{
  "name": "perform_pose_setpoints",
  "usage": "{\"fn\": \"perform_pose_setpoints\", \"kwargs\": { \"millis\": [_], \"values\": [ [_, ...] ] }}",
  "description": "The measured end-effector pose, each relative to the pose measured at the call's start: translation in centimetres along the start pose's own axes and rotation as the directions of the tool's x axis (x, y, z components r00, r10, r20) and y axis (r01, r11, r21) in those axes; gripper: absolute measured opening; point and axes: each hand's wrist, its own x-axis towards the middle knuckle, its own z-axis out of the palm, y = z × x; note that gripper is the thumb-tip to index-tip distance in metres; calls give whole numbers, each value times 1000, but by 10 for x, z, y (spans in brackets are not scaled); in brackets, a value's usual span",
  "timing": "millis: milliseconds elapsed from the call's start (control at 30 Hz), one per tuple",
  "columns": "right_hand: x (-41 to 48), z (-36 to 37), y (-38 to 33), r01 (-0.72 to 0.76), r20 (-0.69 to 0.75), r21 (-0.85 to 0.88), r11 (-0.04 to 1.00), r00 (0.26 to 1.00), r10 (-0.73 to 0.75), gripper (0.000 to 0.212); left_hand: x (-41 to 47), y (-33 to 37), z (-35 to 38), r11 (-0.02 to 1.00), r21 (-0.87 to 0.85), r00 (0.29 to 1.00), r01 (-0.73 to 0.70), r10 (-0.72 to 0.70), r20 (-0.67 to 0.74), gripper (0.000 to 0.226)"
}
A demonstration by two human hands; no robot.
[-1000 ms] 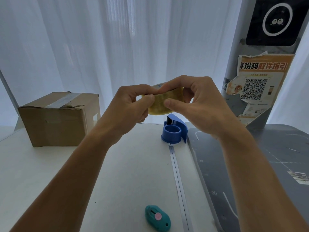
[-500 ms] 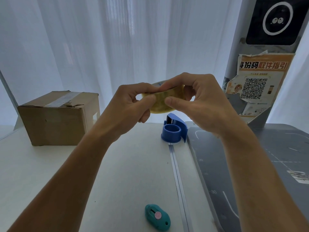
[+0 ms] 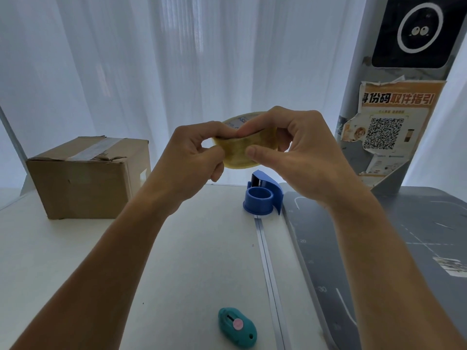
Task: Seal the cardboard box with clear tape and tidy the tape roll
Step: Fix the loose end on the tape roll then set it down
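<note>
The left hand (image 3: 192, 152) and right hand (image 3: 298, 157) are both pinching the yellowish tape roll (image 3: 240, 154) above the desk (image 3: 197, 261), apparently picking for its free end, while the cardboard box (image 3: 88, 178) is sitting far left, tape across its top.

Backlit through the curtain (image 3: 151, 72); foreground dim; edges bowed by wide-angle.

Your tape roll (image 3: 237, 155) looked glossy; your box (image 3: 86, 188) was matt, creased cardboard; the blue dispenser (image 3: 259, 202) seemed smooth plastic.
</note>
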Motion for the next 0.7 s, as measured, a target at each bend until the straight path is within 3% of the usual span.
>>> {"fn": "perform_pose_setpoints", "kwargs": {
  "millis": [133, 200, 267, 333, 433, 500, 567, 700],
  "values": [
    [1, 0, 1, 12, -94, -29, 1000, 995, -14, 28, 0, 9, -4, 997, -11, 995, -77, 77, 71, 35],
    [2, 1, 4, -3, -155, -66, 998, 988, -7, 29, 1, 11, -1, 991, 70, 993, -115, 115, -3, 39],
    [2, 4, 8, -37, -181, -118, 992, 983, 15, 32, 2, 9, 3, 980, 185, 988, -69, 93, -122, 51],
    [2, 4, 11, -73, -185, -171, 983, 982, 41, 33, 3, 4, 2, 970, 231, 986, 71, -33, -164, 62],
    [1, 3, 14, -118, -52, -249, 961, 993, 108, 36, 4, -3, -2, 970, 132, 978, 206, -197, -72, 55],
    [-1, 6, 18, -151, 68, -226, 962, 983, 170, 27, 3, -4, -2, 974, 162, 986, 158, -148, -69, 38],
    [-3, 11, 21, -189, 92, -120, 975, 975, 201, 21, 3, -4, -1, 977, 183, 993, 110, -99, -70, 25],
    [-2, 16, 28, -188, 143, -90, 978, 969, 199, 17, 3, -7, -5, 970, 226, 996, 90, -88, -18, 22]
  ]
}}
